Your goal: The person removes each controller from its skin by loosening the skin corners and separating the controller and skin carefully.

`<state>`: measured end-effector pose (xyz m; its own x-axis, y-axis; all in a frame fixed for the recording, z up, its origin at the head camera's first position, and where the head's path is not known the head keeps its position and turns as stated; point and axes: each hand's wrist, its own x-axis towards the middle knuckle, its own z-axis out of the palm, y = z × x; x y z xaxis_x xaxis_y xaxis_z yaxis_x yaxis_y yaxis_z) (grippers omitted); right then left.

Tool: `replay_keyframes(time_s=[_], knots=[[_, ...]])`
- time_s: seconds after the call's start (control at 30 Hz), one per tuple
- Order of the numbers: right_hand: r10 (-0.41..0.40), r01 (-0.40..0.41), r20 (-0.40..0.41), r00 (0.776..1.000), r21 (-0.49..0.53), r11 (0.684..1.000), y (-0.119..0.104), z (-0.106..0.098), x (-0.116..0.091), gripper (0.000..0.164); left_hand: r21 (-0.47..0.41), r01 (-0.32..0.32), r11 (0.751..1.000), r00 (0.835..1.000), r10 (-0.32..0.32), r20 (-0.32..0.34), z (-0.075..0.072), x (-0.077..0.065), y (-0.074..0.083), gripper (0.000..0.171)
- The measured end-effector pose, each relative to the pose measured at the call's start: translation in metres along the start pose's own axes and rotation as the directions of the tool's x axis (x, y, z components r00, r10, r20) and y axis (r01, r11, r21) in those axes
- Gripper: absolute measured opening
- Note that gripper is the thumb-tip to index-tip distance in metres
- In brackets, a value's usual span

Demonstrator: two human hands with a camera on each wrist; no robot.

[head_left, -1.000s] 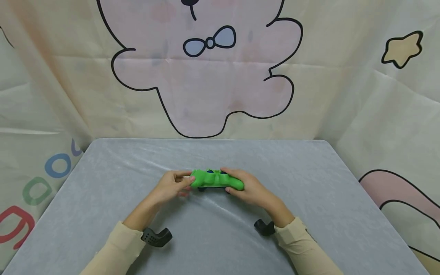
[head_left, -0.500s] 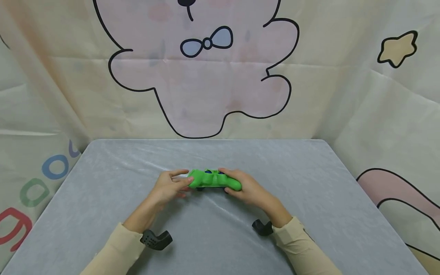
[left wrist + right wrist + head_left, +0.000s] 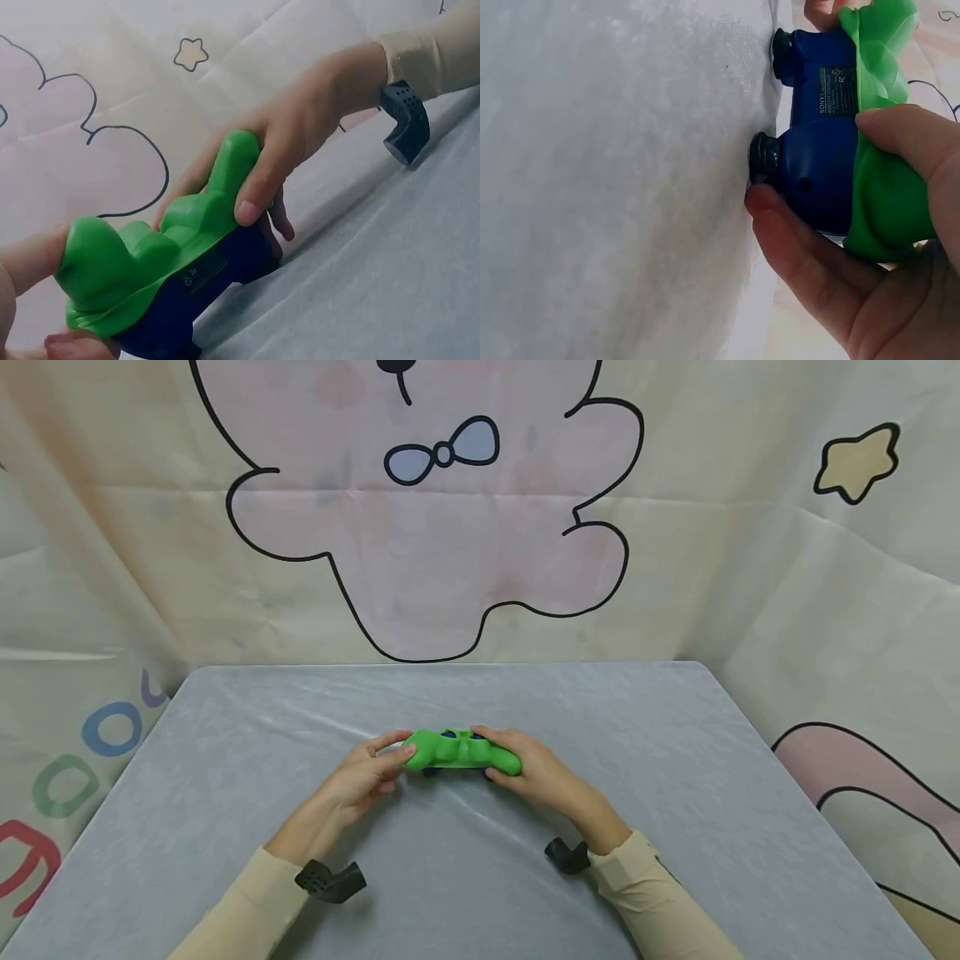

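A blue game controller [image 3: 817, 169], thumbsticks down, stands tilted up between both hands at mid-table. A green rubbery cover [image 3: 442, 750] wraps its upper side, with bulges over the grips. My left hand [image 3: 352, 785] pinches the left grip end, thumb on the green cover and a forefinger at its far side. My right hand [image 3: 543, 781] grips the other end; in the right wrist view its thumb presses the cover's edge and its fingers reach under the controller. Black thumbsticks [image 3: 763, 157] meet the cloth. A printed label shows on the blue back.
Grey cloth covers the table [image 3: 637, 727]. Behind it hangs a pale curtain [image 3: 697, 527] with cartoon drawings. A dark wrist camera [image 3: 332, 882] sits on the left wrist and another [image 3: 567, 857] on the right, both over the cloth.
Hands and controller appear slightly farther left, as does the whole backdrop. The left fingers have shifted a little against the controller's end. The right hand keeps its grip.
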<state>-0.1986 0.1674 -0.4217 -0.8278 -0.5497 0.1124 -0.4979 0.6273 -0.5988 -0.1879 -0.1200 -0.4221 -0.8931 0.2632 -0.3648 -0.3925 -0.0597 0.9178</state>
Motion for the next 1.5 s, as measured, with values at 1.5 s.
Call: replay_keyframes(time_s=[1.5], knots=[[0.0,-0.001,-0.012,1.0,-0.025,1.0,0.0,0.002,0.0,0.063,0.417,-0.147,0.897,0.989,0.14,0.047,0.006,-0.012,0.012,0.024]])
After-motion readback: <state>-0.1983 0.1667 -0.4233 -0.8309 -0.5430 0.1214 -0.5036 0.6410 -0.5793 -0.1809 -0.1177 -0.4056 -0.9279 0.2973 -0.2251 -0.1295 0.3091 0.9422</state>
